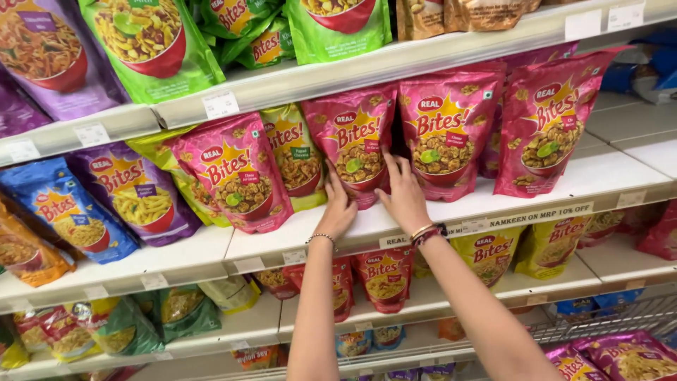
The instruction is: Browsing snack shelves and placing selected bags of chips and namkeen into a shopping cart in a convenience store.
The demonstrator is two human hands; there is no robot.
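Head view: we look down at two bare hands on a shop shelf stacked with snack pouches.
Left hand: we see it laid against the lower left edge of a pink pouch, fingers loosely spread and resting on the foil, not closed around it.
Right hand: we see it flat on the lower right edge of the same pouch, fingers spread upward; a red and gold bangle sits on its wrist.
Pink pouch: it stands upright on the middle shelf, touching both hands, between a green pouch on its left and another pink pouch on its right.
Done so far: we judge the pouch already stands in its row, roughly in line with its neighbours.
Left to do: we judge only the squaring up is unfinished, since both hands press on the pouch and neither has lifted away; we cannot tell whether it leans.
Nearby: a further pink pouch leans to the left, and a bare stretch of shelf shows in front of the hands.
Below: yellow pouches fill the lower shelf.
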